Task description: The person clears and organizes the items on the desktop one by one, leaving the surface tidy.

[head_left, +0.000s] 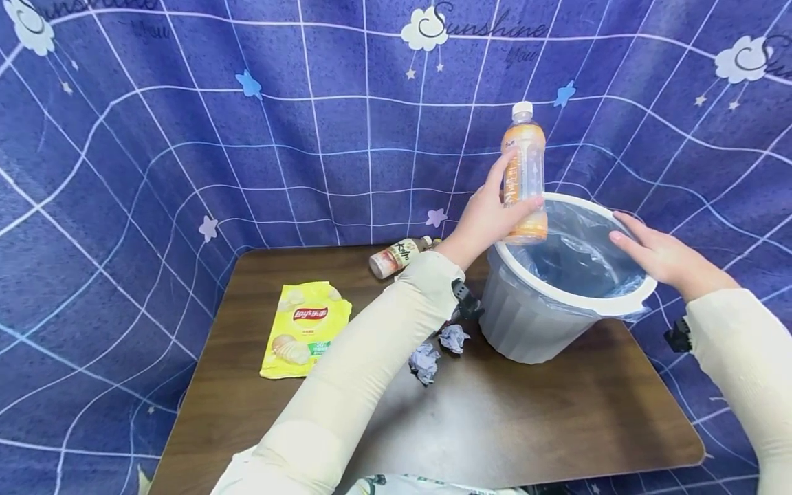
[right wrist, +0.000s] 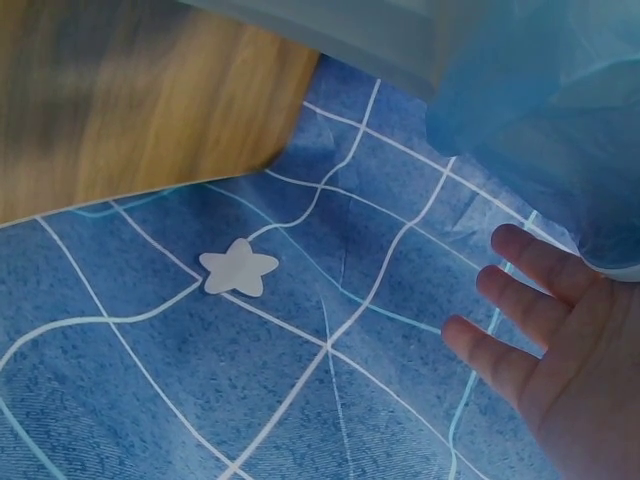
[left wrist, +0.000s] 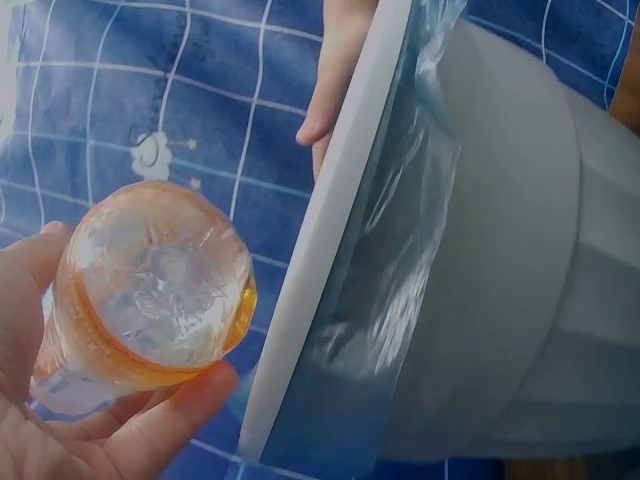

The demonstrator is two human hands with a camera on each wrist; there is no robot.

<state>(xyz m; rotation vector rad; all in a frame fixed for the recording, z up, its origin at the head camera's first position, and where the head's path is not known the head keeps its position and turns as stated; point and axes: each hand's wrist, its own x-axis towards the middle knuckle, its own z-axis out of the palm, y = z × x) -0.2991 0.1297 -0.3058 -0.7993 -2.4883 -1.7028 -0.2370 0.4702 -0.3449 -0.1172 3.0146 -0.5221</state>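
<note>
"Where is the orange bottle (head_left: 529, 165)?"

"Nearly upright in the left hand (head_left: 489, 223), whose thumb and fingers grip its sides, near the left rim of the bin (head_left: 526, 323)."

"And the right hand (head_left: 677, 260)?"

"Fingers extended and spread, at the bin's right rim."

A brown wood-grain table (head_left: 495, 426) with rounded corners carries a yellow Lay's bag (head_left: 306, 326) lying flat on its left side, printed with a red logo, potatoes and a green patch. Near the far edge a small bottle (head_left: 396, 258) with a cream and reddish-brown label lies on its side, cap toward the right. Two crumpled bluish-grey paper balls (head_left: 424, 363) sit close together nearer the middle. Behind hangs blue cloth (head_left: 334, 172) with wavy white and light-blue grid lines, stars, clouds and "Sunshine" lettering.
</note>
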